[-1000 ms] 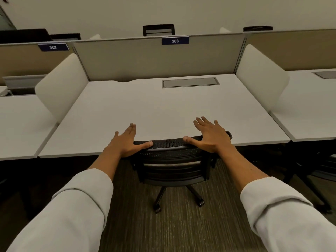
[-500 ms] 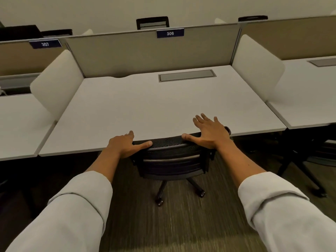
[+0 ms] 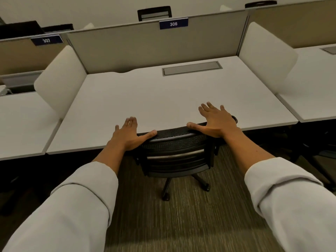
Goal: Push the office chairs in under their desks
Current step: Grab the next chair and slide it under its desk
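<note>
A black mesh office chair (image 3: 174,148) stands at the front edge of white desk 306 (image 3: 145,99), its seat under the top and its backrest against the edge. My left hand (image 3: 127,135) lies flat on the left end of the backrest's top rail, thumb along the rail, fingers stretched over the desk. My right hand (image 3: 216,120) rests the same way on the right end, fingers spread. Neither hand wraps around the rail. The chair's wheeled base (image 3: 167,195) shows on the carpet below.
White side dividers (image 3: 60,82) (image 3: 265,57) and a grey back partition (image 3: 154,46) enclose the desk. A cable hatch (image 3: 191,68) sits in its top. Neighbouring desks stand left (image 3: 21,124) and right (image 3: 316,91); another chair's dark legs (image 3: 318,148) are under the right one.
Both hands stay on the backrest. My left fingers, curled half a second ago, are stretched flat again. The view has shifted slightly; the chair sits at the same desk edge.
</note>
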